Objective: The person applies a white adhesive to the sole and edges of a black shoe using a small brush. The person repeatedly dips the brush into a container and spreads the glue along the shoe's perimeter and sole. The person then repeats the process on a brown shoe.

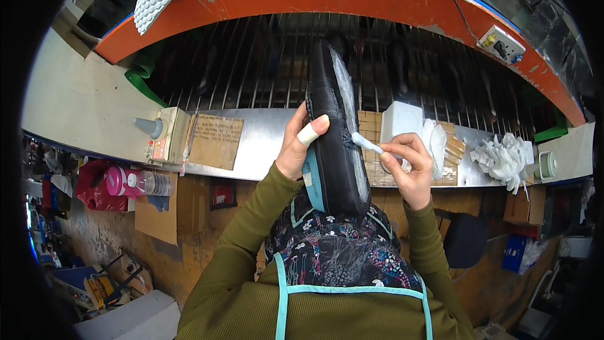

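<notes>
Fingers of the left hand (296, 149) clasp the black shoe (331, 145) at the near edge of the bench (258, 135), apparently presenting its grey side strip (345, 89); the right hand (414, 167) pinches a pale applicator (367, 143) there.

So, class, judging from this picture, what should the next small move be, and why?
Probably a short stroke of the brush along the pale strip on the shoe. The right hand pinches the brush with its tip at about the middle of the strip, which runs on both ways from there, while the left hand grips the shoe from the other side.
</notes>
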The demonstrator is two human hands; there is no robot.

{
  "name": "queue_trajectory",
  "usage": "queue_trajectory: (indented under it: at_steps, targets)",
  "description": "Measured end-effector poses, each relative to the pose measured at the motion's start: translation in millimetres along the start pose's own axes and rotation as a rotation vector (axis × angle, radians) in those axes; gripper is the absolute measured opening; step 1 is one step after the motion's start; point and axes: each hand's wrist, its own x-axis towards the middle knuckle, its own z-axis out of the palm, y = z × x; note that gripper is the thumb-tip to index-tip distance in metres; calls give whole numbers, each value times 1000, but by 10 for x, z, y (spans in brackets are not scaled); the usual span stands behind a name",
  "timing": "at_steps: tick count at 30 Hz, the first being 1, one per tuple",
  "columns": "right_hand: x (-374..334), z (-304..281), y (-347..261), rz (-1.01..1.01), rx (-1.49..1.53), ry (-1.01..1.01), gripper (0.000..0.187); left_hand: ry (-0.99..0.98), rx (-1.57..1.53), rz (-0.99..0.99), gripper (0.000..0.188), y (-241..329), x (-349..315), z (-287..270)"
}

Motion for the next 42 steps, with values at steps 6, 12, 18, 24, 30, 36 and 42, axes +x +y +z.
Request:
queue_trajectory:
  at_steps: [6, 12, 18, 24, 30, 36, 42]
  targets:
    - [-173, -75, -22, 45, 9, -39, 14, 33, 30, 20, 63, 15, 64, -13]
    - [-292, -144, 3, 61, 10, -45, 14, 27, 21, 5, 56, 8, 154, -46]
    - [-398, -181, 1, 76, 6, -37, 15, 15, 11, -50, 54, -53, 281, -120]
    - [-423, -209, 3, 61, -31, -39, 15, 48, -115, -200, 47, -145, 377, -162]
    - [-333, -239, -8, -1, -32, -62, 15, 22, -235, -346, 48, -183, 372, -130]
    - [-181, -249, -33, -62, -40, -112, 15, -34, -348, -488, 50, -250, 361, -148]
    - [-14, -212, -58, -108, 26, -167, 15, -155, -519, -602, 59, -298, 251, -96]
